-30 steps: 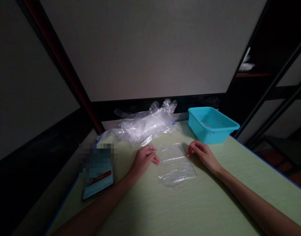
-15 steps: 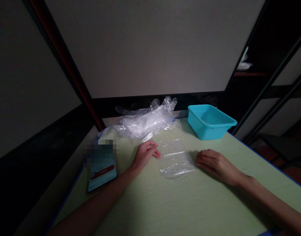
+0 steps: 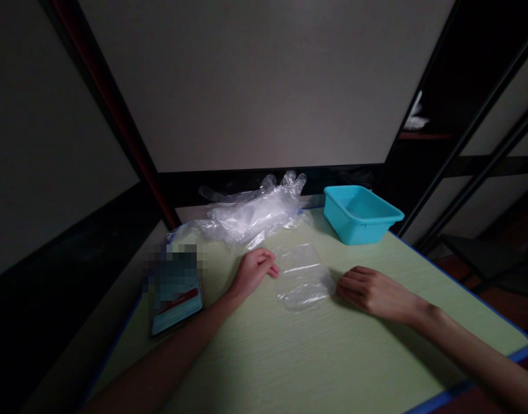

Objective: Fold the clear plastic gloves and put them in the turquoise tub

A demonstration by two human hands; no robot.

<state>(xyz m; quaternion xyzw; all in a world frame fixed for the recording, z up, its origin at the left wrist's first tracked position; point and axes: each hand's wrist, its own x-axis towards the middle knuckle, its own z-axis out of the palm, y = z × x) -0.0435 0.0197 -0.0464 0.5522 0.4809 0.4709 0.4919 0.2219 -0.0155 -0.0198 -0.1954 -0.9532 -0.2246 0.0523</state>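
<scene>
Your left hand (image 3: 255, 271) and right hand (image 3: 374, 293) are apart, fingers at opposite edges of the clear plastic piece (image 3: 302, 277) (whether either pinches it, I cannot tell), which lies on the green table (image 3: 268, 356) between them.

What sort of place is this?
Likely a dim indoor room, possibly in a home; can't tell for sure. Clues: a small green table with blue edging, a tall pale panel framed in dark trim behind it, and a shelf in a dark recess at right.
</scene>
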